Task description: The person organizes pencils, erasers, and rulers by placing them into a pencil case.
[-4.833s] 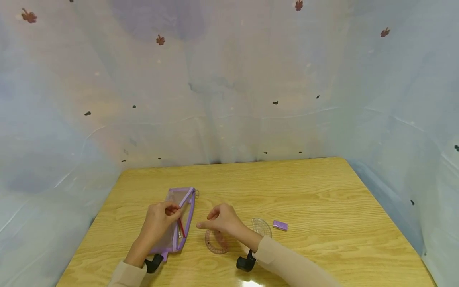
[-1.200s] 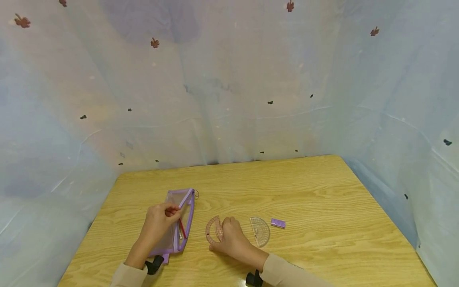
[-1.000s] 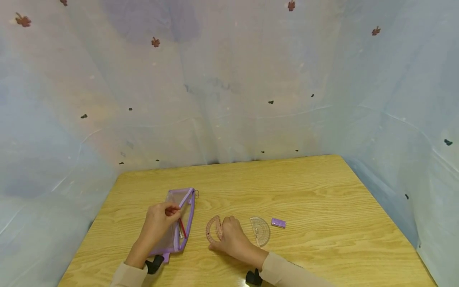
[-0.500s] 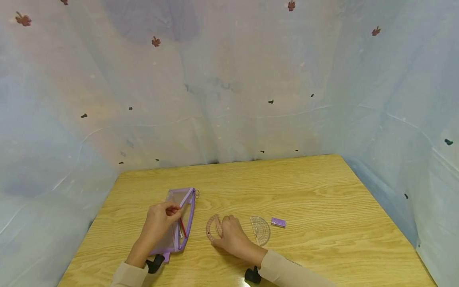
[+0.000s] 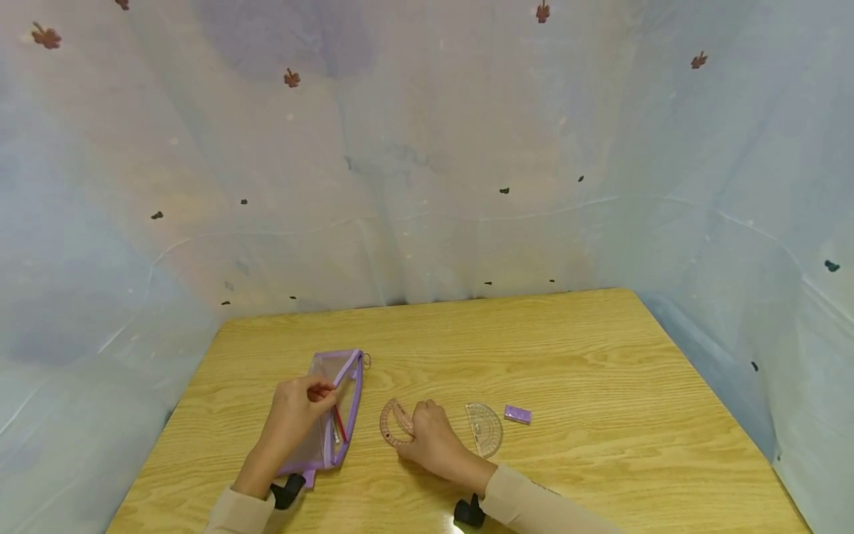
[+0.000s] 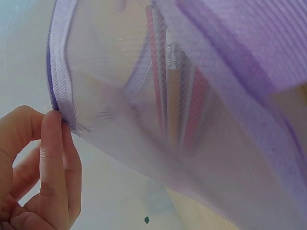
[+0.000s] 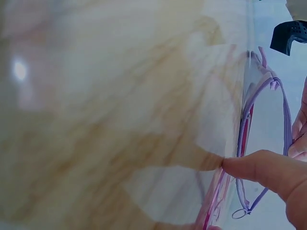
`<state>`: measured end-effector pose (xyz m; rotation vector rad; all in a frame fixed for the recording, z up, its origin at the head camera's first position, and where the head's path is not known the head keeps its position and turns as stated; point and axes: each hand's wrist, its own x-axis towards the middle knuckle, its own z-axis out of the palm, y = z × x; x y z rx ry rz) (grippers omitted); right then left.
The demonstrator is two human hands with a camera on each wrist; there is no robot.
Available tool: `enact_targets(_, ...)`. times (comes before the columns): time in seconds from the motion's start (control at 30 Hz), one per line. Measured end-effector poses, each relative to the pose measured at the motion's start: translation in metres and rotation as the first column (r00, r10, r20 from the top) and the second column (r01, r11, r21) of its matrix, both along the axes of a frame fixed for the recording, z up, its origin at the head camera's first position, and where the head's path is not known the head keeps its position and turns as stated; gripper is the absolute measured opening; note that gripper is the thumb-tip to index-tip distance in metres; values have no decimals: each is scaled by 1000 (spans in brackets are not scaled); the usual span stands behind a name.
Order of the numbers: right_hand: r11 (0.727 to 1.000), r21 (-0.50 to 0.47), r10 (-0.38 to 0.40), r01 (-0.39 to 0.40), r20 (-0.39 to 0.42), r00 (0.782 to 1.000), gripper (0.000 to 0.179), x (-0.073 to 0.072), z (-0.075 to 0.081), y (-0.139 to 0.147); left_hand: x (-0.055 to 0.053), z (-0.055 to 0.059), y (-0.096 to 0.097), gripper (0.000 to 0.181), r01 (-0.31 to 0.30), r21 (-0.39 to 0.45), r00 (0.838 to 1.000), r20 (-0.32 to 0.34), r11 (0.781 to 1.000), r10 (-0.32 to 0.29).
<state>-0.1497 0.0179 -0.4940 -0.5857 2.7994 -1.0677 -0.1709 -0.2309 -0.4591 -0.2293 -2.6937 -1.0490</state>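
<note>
My left hand [image 5: 296, 408] pinches the opening edge of a purple-trimmed mesh pencil case [image 6: 115, 124] between thumb and fingertips, holding that edge up. Through the mesh show a pencil [image 6: 173, 96] with a white end and red sticks [image 6: 195, 105]. On the table to the right of the case lies a pink see-through protractor [image 5: 387, 430]. My right hand [image 5: 437, 445] grips it by its right side, thumb at the near edge and fingers at the far one. Low at the tabletop, the thumb [image 7: 254, 167] touches the protractor's edge; the other fingers are mostly hidden in the right wrist view.
A clear protractor [image 5: 485, 430] lies just right of my right hand, with a small purple wrapped block [image 5: 518, 414] beyond it. A ring [image 5: 366, 360] hangs at the case's far end. The wooden table [image 5: 567, 356] meets a draped cloth [image 5: 427, 245] behind.
From hovering near the case, my right hand has come down onto the pink protractor, which has shifted slightly away from me and turned a little. The left hand keeps its hold on the case.
</note>
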Motion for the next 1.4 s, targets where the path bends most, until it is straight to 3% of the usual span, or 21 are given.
enact_targets(0.3,1000,6,6,-6,-3,1000,34,2,0,-1,0,-1,-1,4,-3,-9,1000,-23,1000,3)
enact_targets(0.53,997,80,12,-3,-102,995,33,2,2,0,-1,-2,-2,4,-3,-13,1000,-25,1000,3)
enact_targets(0.67,998,58,29,-23,-105,994,32,-1,3,2,-1,-3,-3,4,-2,-11,1000,-22,1000,2)
enact_targets(0.93,997,-75,2,-1,9,1000,38,-8,6,10,0,-1,-3,5,-2,-5,1000,-13,1000,2)
enact_targets(1.13,986,-168,11,10,125,992,37,-15,10,18,0,1,-3,4,-5,-8,1000,-12,1000,5)
enact_targets(1.3,967,-255,46,6,198,979,21,-18,8,25,1,1,-2,4,-10,-10,1000,-14,1000,10)
enact_targets(1.4,941,-338,69,26,265,962,13,-20,6,29,1,1,-2,4,-13,-10,1000,-16,1000,12)
